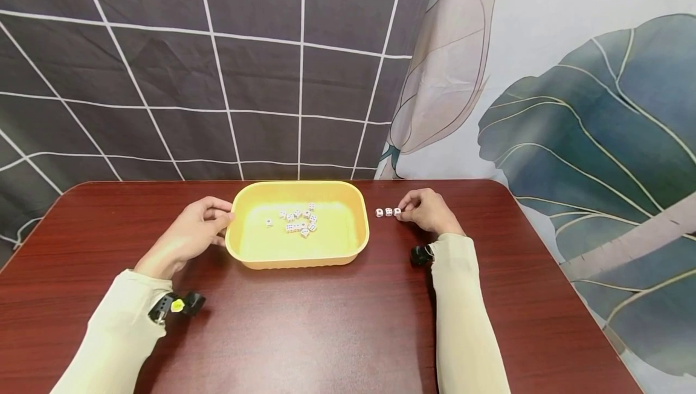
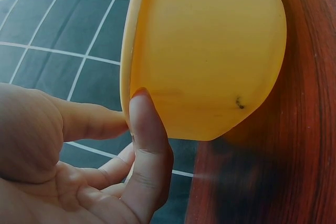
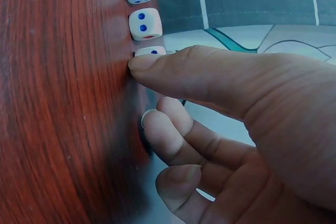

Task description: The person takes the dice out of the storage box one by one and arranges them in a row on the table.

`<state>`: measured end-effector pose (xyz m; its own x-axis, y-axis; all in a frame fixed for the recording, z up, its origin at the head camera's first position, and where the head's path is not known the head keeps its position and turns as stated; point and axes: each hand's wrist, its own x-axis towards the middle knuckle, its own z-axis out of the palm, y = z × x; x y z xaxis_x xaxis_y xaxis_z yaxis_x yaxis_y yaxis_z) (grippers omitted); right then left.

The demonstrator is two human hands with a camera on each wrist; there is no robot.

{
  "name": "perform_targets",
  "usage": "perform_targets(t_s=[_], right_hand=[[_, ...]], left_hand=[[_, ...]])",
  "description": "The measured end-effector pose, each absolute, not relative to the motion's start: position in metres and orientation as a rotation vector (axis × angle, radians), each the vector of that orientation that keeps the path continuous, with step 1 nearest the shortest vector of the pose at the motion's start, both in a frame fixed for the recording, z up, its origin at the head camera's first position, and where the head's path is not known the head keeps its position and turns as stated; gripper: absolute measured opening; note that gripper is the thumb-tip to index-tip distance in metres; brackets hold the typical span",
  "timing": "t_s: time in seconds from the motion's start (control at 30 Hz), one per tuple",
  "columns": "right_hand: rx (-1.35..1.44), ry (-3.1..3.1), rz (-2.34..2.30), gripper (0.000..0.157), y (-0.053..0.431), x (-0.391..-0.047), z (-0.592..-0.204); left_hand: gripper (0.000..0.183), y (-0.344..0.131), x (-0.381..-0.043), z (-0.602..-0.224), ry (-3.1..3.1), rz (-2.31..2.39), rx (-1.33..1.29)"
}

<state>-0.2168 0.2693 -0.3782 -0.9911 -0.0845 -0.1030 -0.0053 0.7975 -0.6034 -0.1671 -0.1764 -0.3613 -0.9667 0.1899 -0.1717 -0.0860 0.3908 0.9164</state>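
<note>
Left hand (image 1: 190, 229): pinching tray (image 1: 298, 263) at left rim
Right hand (image 1: 429, 211): pinching right-end die (image 1: 397, 212)
Dice row (image 1: 388, 212): 3 on table (image 1: 304, 333), right of tray
Tray: loose dice (image 1: 304, 232) inside

Long, plain cream sleeves cover both forearms: left sleeve (image 1: 111, 336), right sleeve (image 1: 466, 312). The fabric is creased near each wrist. Left wrist: black strap (image 1: 160, 309), dark left housing (image 1: 194, 303), bright yellow tag (image 1: 177, 305), its marking illegible. Right wrist: compact black right housing (image 1: 420, 255).
</note>
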Motion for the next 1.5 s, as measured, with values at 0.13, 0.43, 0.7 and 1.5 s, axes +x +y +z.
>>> perform_targets(t_s=[0.13, 0.43, 0.7, 1.5], right_hand=[[-0.074, 2.865, -0.955, 0.007, 0.269, -0.217, -0.379], [-0.077, 2.86, -0.977, 0.013, 0.269, -0.218, -0.379], [-0.106, 2.873, -0.942, 0.019, 0.267, -0.214, -0.365], [-0.288, 2.888, -1.087, 0.029, 0.22, -0.207, -0.335]], left_hand=[[0.037, -0.176, -0.167, -0.361, 2.405, 1.602, 0.091], [0.037, -0.176, -0.167, -0.361, 2.407, 1.598, 0.09], [0.037, -0.176, -0.167, -0.361, 2.411, 1.599, 0.093], [0.037, -0.176, -0.166, -0.361, 2.425, 1.572, 0.082]])
